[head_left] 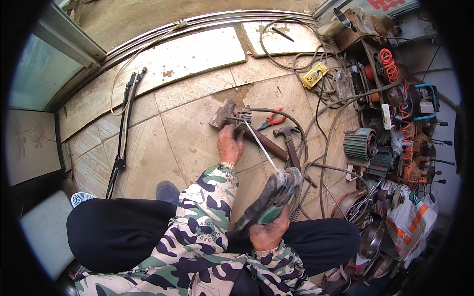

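My left hand (230,145) has its fingers bent against a sledgehammer with a worn block head (221,113) and a brown handle (266,143), lying on the floor. Its fingertips are partly hidden. A metal clamp (243,116) on a cable sits beside the head. In my right hand (269,232), close to my knee, is a worn black-and-green welding electrode holder (276,190). From its end a thin grey rod (260,142) slants up to the left, its tip beside the hammer head. Red-handled pliers (271,120) and a claw hammer (290,140) lie just to the right.
Cables run across the right-hand floor around a yellow box (314,75). Further right stand a green motor (359,144), a red coiled hose (389,65) and a plastic bag (412,222) among tools. A folded black stand (123,123) lies at left, below a long pale board (173,61).
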The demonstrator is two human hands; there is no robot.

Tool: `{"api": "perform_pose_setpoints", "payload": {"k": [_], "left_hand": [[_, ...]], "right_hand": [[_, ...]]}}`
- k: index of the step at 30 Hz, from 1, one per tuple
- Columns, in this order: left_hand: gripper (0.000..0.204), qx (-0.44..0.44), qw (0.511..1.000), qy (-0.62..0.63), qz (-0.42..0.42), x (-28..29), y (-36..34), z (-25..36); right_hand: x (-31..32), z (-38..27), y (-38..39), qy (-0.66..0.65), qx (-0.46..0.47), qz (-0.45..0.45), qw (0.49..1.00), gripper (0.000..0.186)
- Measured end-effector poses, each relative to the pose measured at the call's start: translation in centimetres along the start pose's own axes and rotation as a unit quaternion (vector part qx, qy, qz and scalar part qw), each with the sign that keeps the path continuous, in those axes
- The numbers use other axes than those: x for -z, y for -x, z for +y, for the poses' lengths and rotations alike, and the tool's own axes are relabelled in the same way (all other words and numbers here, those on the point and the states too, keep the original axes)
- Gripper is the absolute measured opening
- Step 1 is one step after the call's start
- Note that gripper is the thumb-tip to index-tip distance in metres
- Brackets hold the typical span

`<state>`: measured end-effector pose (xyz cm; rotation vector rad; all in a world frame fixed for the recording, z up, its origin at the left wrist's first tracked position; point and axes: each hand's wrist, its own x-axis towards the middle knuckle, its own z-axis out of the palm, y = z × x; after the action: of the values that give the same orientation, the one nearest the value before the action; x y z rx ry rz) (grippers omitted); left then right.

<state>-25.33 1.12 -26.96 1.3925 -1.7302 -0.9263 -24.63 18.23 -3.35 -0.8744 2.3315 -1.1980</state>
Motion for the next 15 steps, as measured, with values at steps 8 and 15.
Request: {"api": "perform_pose_setpoints", "payload": {"k": [8,15], "left_hand": [[0.023,-0.002,1.000,-0.001,-0.006,0.18,-0.10,0.15],[0.024,0.009,1.000,-0.009,-0.016,0.17,-0.18,0.12]], "right_hand": [[-0.05,-0.05,0.06,0.017,0.010,0.002,1.000,0.046],[0.04,0.16,0.09,0.020,0.014,0.001,1.000,0.048]]}}
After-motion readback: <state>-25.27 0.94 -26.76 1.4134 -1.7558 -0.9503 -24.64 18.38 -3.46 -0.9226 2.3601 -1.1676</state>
